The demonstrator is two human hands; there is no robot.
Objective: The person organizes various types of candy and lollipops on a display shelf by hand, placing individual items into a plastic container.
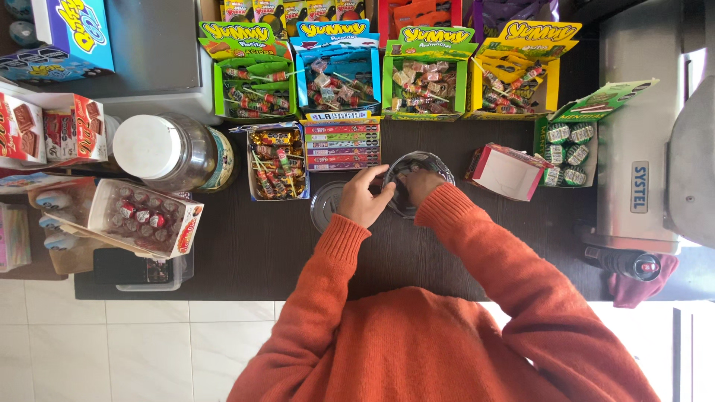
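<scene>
A clear plastic jar (441, 165) stands on the dark counter (246, 246), right in front of me. My left hand (363, 197) grips the jar's rim on its left side. My right hand (418, 182) reaches down inside the jar, and its fingers are mostly hidden by the jar wall and by dark contents. Just left of the jar, a clear round lid (325, 205) lies flat on the counter. Both my arms are in orange knit sleeves.
Several open candy display boxes (339, 74) line the back of the counter. A lollipop box (277, 162) and stacked flat packs (342, 145) sit left of the jar, a red and white box (506, 171) right. A white-lidded jar (173, 152) stands far left, a scale (640, 164) far right.
</scene>
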